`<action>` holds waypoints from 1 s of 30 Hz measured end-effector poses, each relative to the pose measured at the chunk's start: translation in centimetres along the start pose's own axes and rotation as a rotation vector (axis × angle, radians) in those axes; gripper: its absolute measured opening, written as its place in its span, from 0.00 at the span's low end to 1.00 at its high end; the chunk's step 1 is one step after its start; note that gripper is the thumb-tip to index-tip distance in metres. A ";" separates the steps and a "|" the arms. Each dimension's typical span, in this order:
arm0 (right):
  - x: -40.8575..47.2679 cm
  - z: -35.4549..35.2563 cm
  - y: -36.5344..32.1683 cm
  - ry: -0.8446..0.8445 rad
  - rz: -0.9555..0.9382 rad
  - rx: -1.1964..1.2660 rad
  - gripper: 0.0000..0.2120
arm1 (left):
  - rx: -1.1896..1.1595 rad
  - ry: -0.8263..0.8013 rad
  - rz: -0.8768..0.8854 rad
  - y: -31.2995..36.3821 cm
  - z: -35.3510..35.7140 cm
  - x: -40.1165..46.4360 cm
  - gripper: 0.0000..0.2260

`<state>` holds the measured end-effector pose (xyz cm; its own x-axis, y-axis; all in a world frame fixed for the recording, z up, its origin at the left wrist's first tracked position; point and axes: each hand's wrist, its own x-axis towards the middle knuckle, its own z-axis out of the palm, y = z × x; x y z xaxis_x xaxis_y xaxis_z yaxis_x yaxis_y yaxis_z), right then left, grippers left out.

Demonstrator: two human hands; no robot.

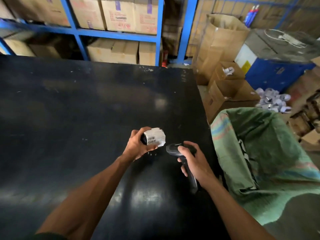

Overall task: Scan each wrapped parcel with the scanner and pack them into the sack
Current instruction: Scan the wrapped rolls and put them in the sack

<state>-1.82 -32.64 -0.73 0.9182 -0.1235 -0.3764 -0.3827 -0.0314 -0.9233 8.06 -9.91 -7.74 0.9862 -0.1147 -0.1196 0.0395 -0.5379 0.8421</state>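
Now the small dark parcel with its white paper barcode label (153, 138) sits above the black tabletop (78, 110), wrapped in your left hand (138, 147) with the label facing up. Your right hand (192, 159) is closed round the black handheld scanner (174, 148), just beside it. Tilt the barcode squarely toward the scanner's nose, keep fingers off the bars, then drop it into the green woven sack (259, 144) at your right.

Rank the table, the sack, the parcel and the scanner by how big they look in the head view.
1. black table
2. green sack
3 and 4. Scanner and wrapped parcel look alike in size. Hands hide part of each, so I won't rank them.
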 end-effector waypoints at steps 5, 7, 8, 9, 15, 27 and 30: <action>-1.4 1.4 -1.6 -0.024 -0.081 -0.050 0.22 | 0.043 0.035 -0.019 0.6 0.1 -2.5 0.32; -1.8 1.3 -2.0 -0.024 -0.099 -0.069 0.20 | 0.035 0.045 -0.021 0.8 0.5 -3.2 0.32; -2.0 1.1 -2.1 -0.029 -0.105 -0.082 0.18 | 0.030 0.044 -0.021 0.9 0.7 -3.6 0.32; -2.2 0.9 -2.3 -0.035 -0.110 -0.095 0.16 | 0.033 0.044 -0.018 1.0 0.8 -3.8 0.32; -3.1 0.2 -2.6 -0.040 -0.135 -0.099 0.13 | 0.081 0.061 0.005 1.7 1.0 -5.0 0.33; -4.4 -0.5 -2.2 -0.074 -0.132 -0.067 0.17 | 0.105 0.086 0.015 2.4 1.0 -6.0 0.33; -4.3 -1.4 -1.6 -0.079 -0.121 -0.120 0.26 | 0.109 0.080 0.002 2.3 1.2 -6.0 0.33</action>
<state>-5.33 -33.42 2.44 0.9615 -0.0340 -0.2726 -0.2745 -0.1595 -0.9483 2.00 -11.46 -5.72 0.9961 -0.0510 -0.0717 0.0241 -0.6257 0.7797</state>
